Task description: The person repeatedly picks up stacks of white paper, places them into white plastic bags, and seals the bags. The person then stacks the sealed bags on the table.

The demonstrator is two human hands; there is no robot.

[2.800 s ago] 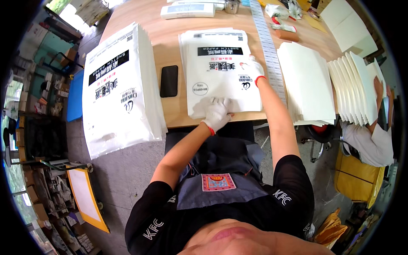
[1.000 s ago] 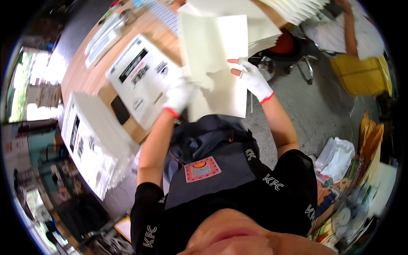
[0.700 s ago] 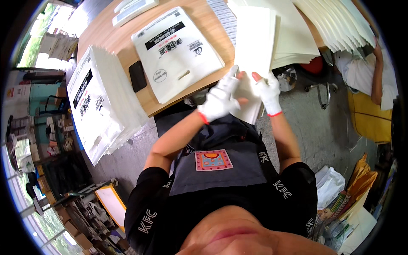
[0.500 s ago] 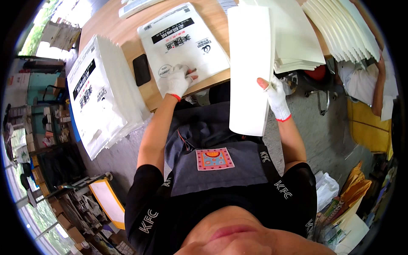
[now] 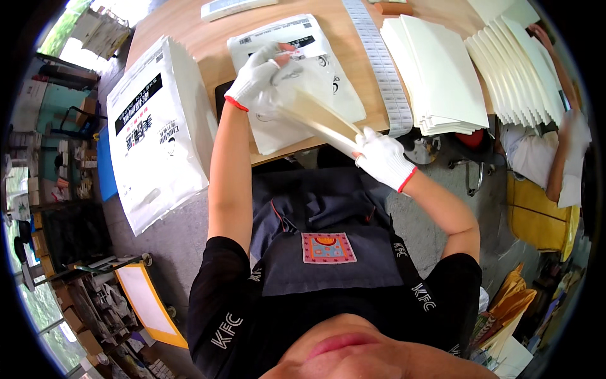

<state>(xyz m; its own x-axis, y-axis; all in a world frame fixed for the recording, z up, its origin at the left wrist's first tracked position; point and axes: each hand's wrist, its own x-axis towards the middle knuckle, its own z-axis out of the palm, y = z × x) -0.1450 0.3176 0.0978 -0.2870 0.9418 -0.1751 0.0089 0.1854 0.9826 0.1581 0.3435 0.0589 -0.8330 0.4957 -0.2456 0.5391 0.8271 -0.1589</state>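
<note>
The gloved left hand (image 5: 257, 74) held clear film (image 5: 289, 77) above a stack of printed bags (image 5: 346, 98). The gloved right hand (image 5: 383, 158) gripped bowed cream sheets (image 5: 323, 124); their far end met the film, insertion undetermined.

1. Probably a small packing workshop.
2. Wooden worktop (image 5: 180, 31) carrying printed plastic bags (image 5: 344, 101) and stacked white sheets (image 5: 432, 76).
3. Hard grey floor (image 5: 177, 249), cluttered shelves (image 5: 76, 167) at left.
4. Co-worker (image 5: 533, 145) at right.
</note>
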